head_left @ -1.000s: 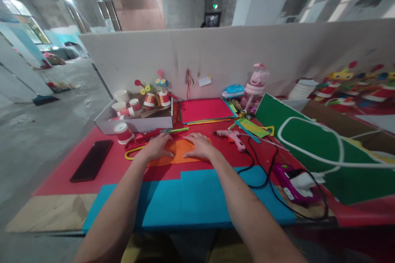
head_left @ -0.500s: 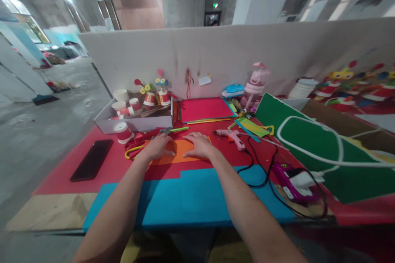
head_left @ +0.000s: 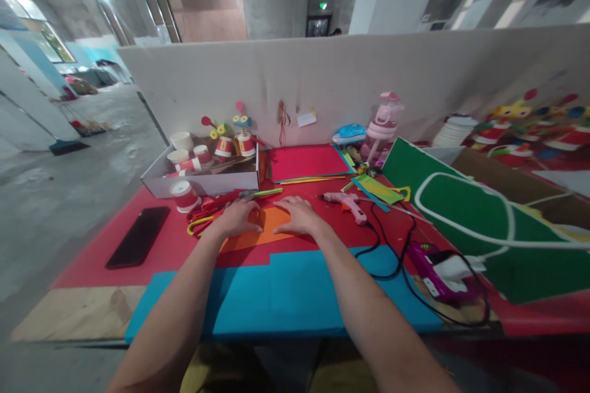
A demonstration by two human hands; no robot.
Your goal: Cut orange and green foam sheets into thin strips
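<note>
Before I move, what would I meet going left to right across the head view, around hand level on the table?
Phone → front cup → left hand → orange paper, where it shows between the hands → right hand → glue gun → purple socket.

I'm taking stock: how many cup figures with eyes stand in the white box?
2: the red-topped figure and, to its right, the pink-topped figure, both toward the right end of the white box. Others may lie hidden inside.
</note>
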